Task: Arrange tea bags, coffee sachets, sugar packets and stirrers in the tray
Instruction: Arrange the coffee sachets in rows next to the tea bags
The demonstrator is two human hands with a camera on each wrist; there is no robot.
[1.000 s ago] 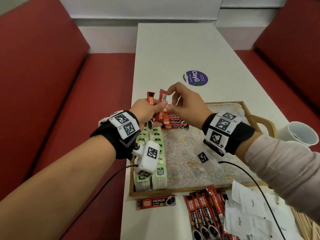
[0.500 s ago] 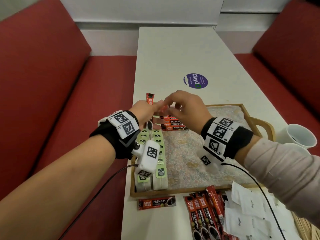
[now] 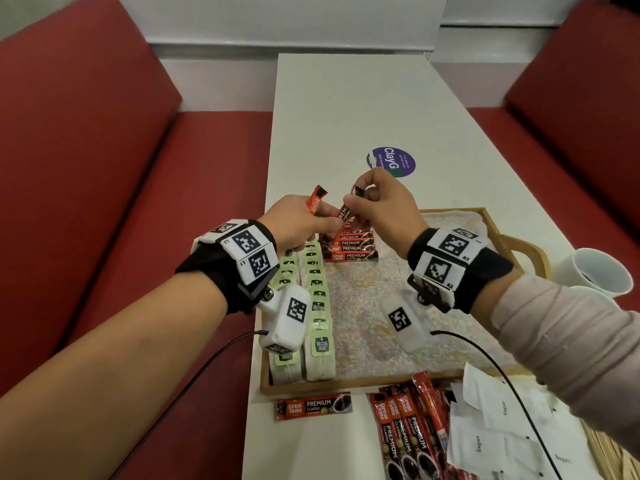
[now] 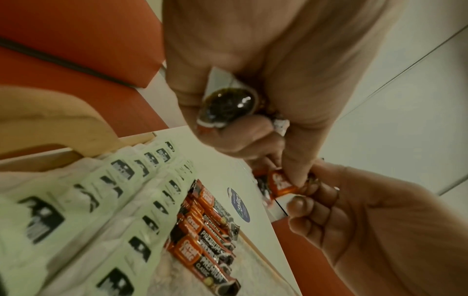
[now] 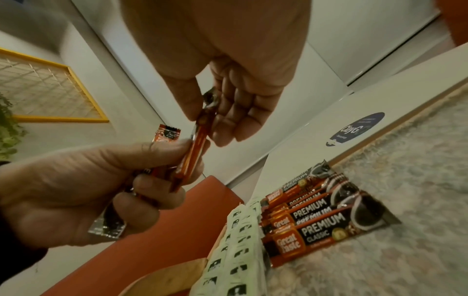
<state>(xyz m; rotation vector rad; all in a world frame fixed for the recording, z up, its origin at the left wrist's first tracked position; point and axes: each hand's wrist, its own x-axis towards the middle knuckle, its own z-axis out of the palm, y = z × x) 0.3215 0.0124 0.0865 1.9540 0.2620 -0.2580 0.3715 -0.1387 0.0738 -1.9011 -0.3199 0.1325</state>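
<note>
Now our right hand (image 3: pixel 384 206) pinches the top of one coffee sachet (image 3: pixel 343 213). Our left hand (image 3: pixel 298 220) grips that sachet and another above the tray's (image 3: pixel 519 244) far left corner.

The wooden tray (image 3: pixel 491 221) lay on the table, lined with patterned cloth. Two rows of green-tagged tea bags (image 3: pixel 317 299) ran along its left side. Red-and-black coffee sachets (image 3: pixel 349 249) were stacked at its far left corner. More coffee sachets (image 3: pixel 405 438) and white sugar packets (image 3: pixel 502 431) lay outside its near edge. One sachet (image 3: pixel 313 406) lay apart.
</note>
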